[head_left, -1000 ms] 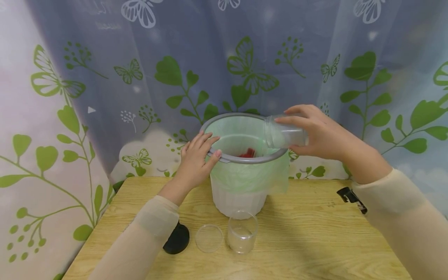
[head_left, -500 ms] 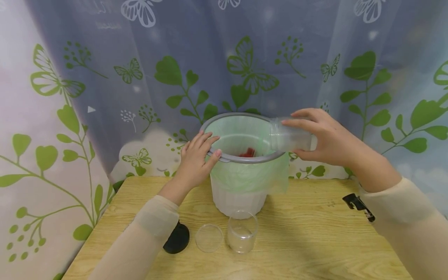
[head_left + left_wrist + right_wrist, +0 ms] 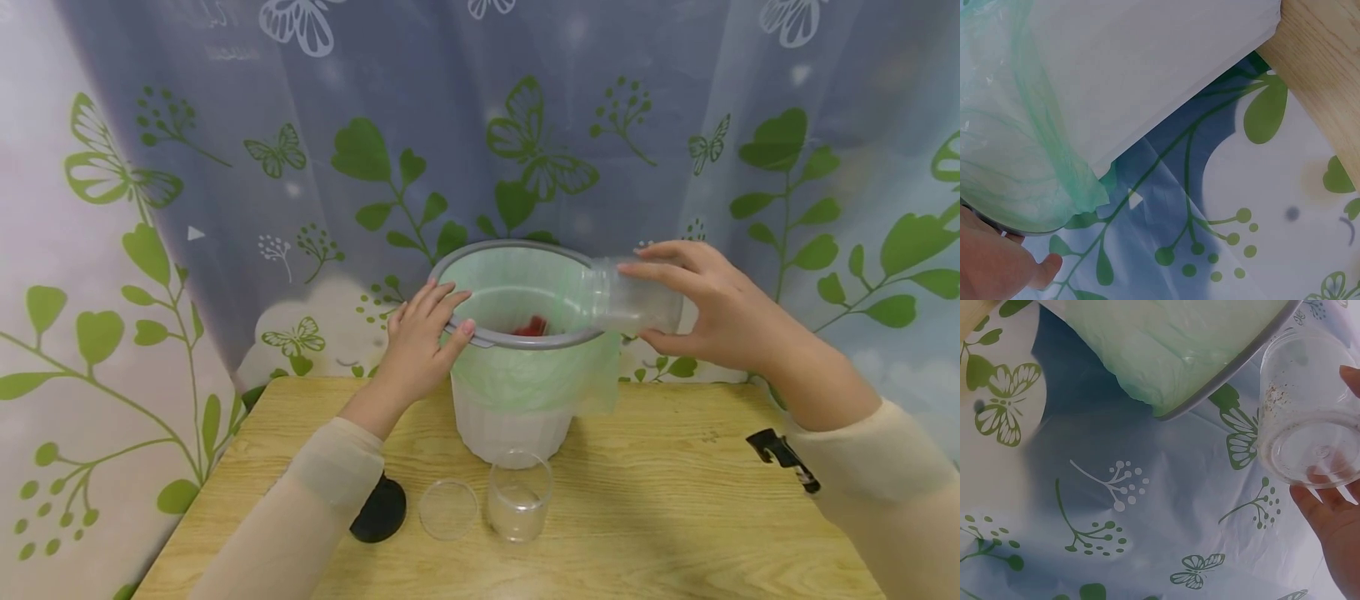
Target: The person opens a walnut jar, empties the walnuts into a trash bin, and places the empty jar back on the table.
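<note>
My right hand [image 3: 712, 292] holds a clear plastic jar [image 3: 641, 300] sideways at the right rim of a bin, its mouth turned left toward the bin. Brownish specks cling to the inside wall of the jar [image 3: 1291, 400] in the right wrist view. The white bin [image 3: 510, 429] has a grey rim and a pale green liner bag [image 3: 525, 375] folded over its outside. Something dark red [image 3: 532, 327] lies inside. On the left side of the rim rests my left hand [image 3: 420, 342], fingers extended over the edge.
In front of the bin a second clear jar [image 3: 519, 504] stands upright on the wooden table [image 3: 675, 500]. A clear round lid [image 3: 447, 510] lies left of it. A black round thing [image 3: 380, 512] is beside my left sleeve. A patterned curtain [image 3: 450, 100] hangs behind.
My right hand has moved right and slightly down with the jar, drawing it out from over the bin toward the rim. My left hand and the table things have stayed put.
</note>
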Tool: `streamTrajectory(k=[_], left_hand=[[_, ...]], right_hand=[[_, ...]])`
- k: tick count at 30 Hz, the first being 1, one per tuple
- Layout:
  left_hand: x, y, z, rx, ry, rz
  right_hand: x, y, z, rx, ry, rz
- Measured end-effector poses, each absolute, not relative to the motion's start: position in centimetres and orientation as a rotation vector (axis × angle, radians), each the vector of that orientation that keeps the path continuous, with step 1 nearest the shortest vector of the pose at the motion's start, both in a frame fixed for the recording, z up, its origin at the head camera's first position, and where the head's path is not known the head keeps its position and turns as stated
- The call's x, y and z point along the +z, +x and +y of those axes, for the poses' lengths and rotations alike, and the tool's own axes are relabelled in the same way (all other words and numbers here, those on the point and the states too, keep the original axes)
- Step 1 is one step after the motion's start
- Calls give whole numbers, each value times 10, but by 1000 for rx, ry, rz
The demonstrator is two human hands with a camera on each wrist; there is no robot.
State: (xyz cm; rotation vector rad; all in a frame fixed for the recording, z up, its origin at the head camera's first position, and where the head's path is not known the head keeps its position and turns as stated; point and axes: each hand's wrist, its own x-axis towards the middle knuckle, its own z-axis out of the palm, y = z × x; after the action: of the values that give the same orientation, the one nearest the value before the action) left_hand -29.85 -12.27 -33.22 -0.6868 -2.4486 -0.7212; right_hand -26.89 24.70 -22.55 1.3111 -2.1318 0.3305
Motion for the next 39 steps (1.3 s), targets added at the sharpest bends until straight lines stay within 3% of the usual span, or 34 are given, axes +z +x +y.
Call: streamTrajectory(k=[39], left_hand=[[-332, -298, -122, -723, -679, -2463]], right_hand=[[-263, -243, 268, 549, 1282, -2018]])
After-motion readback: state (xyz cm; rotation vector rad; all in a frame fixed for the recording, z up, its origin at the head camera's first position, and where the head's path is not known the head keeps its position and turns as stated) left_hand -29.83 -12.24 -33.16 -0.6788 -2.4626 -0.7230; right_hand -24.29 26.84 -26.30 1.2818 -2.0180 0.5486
